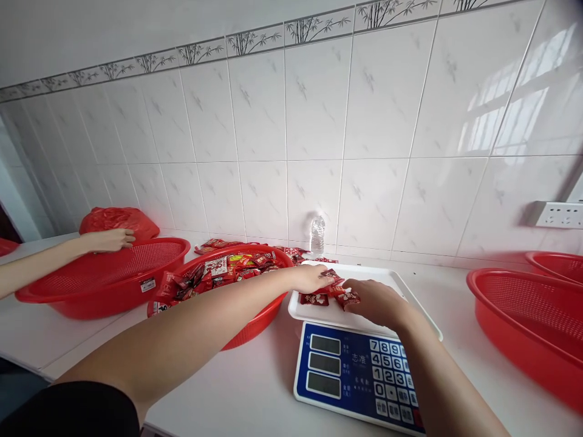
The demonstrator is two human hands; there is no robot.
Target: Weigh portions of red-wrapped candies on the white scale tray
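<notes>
My left hand (310, 278) reaches over the white weighing tray (392, 278) with its fingers closed on a small red snack packet (333, 276). Facing it from the right, my right hand (374, 297) grips another red snack packet (348, 298). A dark red packet (314, 299) lies on the tray below my left hand. The tray tops a scale with a blue keypad panel (353, 376); its displays look blank. My right forearm hides part of the keys. Under my left forearm stands a red plastic basket (255, 332) heaped with snack packets (214, 273).
Another person's hand (112, 240) is over a red basket (113, 297) at left, by a red plastic bag (121, 220). A clear bottle (317, 235) stands against the tiled wall. More red baskets (523, 321) are at right, below a power strip (560, 215).
</notes>
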